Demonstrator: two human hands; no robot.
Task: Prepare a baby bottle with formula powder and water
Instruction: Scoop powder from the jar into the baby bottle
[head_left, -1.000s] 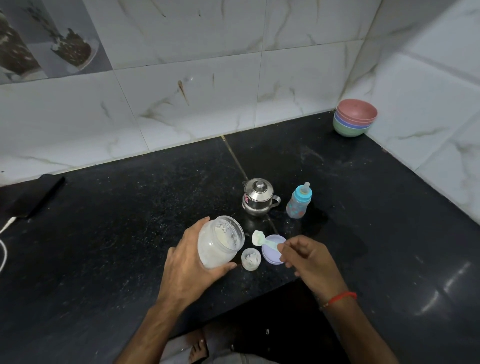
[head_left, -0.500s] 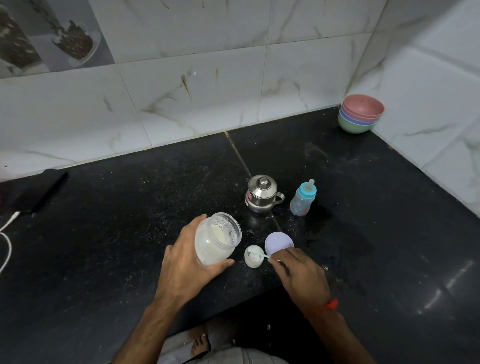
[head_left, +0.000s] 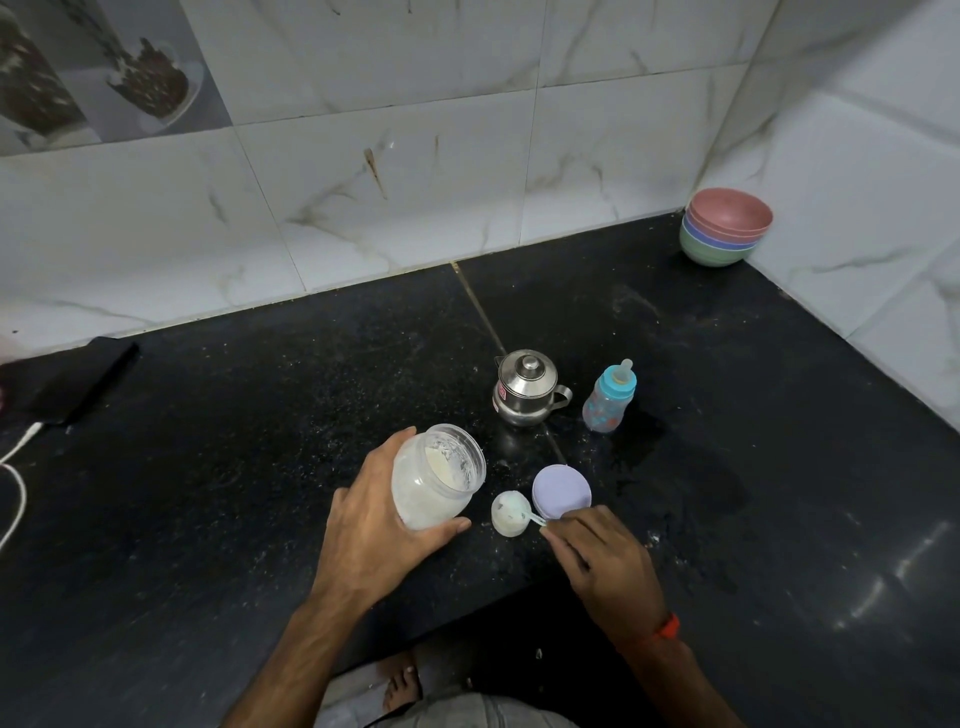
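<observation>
One black desk (head_left: 260, 493). One stack of four bowls (head_left: 726, 228) in the far corner. One kettle (head_left: 527, 388); just right of it, one capped bottle (head_left: 610, 397), upright. Your left hand (head_left: 379, 525) grips one tilted open jar (head_left: 436, 475) of powder. One lid (head_left: 561, 492). Your right-hand fingers (head_left: 566, 527) pinch one scoop (head_left: 511, 513).

A stack of coloured bowls (head_left: 726, 227) sits in the far right corner of the black countertop (head_left: 260, 415), while a dark phone (head_left: 78, 382) with a white cable (head_left: 15, 478) lies at the left edge.
</observation>
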